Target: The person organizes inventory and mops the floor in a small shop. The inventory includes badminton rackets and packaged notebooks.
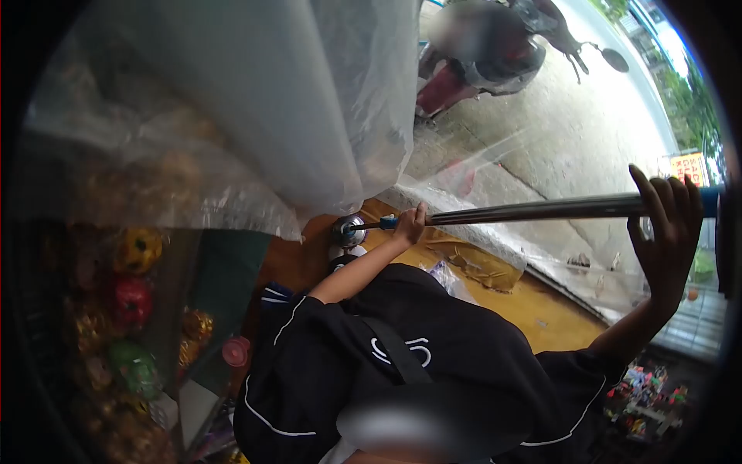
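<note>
A shiny metal pole (533, 212) with blue fittings crosses in front of my black shirt. Near its lower end, my left hand (410, 225) is closed round it, just past a small blue collar (388, 223). My right hand (669, 216) holds the upper part at the right, thumb below and fingers over it, close to a blue sleeve (711, 203). The lower tip of the pole meets a round silver piece (348, 230) low by the brown floor.
Large translucent plastic sheeting (309, 100) hangs at upper left. Behind it, wrapped colourful items, including a red one (132, 302), fill the left side. A parked motorbike (495, 50) stands on the concrete outside. Yellow-brown floor covering (556, 313) runs beside a raised edge.
</note>
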A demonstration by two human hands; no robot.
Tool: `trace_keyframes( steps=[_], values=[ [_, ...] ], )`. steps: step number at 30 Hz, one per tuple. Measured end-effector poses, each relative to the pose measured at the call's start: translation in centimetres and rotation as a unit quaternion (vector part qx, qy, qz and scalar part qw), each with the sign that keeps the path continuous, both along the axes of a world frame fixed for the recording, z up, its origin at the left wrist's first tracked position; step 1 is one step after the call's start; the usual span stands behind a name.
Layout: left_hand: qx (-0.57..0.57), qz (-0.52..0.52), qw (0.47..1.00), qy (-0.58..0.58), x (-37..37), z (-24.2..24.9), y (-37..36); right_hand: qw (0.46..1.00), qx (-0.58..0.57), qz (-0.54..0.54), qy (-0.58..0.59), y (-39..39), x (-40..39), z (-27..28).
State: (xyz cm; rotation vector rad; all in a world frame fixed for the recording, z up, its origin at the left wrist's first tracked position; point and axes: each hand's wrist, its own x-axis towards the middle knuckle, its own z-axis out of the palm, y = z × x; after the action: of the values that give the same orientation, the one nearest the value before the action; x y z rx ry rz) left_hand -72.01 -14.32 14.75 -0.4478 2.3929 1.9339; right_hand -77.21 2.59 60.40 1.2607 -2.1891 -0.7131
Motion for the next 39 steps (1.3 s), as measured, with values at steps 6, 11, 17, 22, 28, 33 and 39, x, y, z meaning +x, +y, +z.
trace_keyframes(
  steps=[6,11,17,22,28,33,39],
  values=[
    [-0.002,0.072,0.997,-0.025,-1.6,-2.7,-1.7,0.993,0.009,0.094,0.075,-4.0,-5.4,-0.4],
    [-0.139,0.206,0.96,0.131,-1.9,-1.4,-4.7,0.986,-0.063,0.135,0.08,-11.4,-6.2,-3.1],
    [-0.129,0.146,0.967,0.163,0.8,-1.7,-9.1,0.929,-0.174,0.324,0.044,-17.3,-8.8,-7.7],
    [-0.129,0.117,0.966,0.189,-0.5,-2.0,-12.3,0.915,-0.206,0.348,-0.006,-20.4,-10.2,-9.6],
    [-0.143,0.128,0.955,0.224,-2.2,-1.6,-13.7,0.903,-0.213,0.374,-0.011,-23.6,-11.2,-11.1],
    [-0.237,0.217,0.934,0.157,-3.2,-2.1,-14.0,0.84,-0.288,0.445,-0.116,-23.6,-12.8,-13.4],
    [-0.326,0.374,0.861,0.113,-6.6,-3.7,-16.7,0.818,-0.243,0.355,-0.381,-13.4,-13.6,-20.6]
  ],
)
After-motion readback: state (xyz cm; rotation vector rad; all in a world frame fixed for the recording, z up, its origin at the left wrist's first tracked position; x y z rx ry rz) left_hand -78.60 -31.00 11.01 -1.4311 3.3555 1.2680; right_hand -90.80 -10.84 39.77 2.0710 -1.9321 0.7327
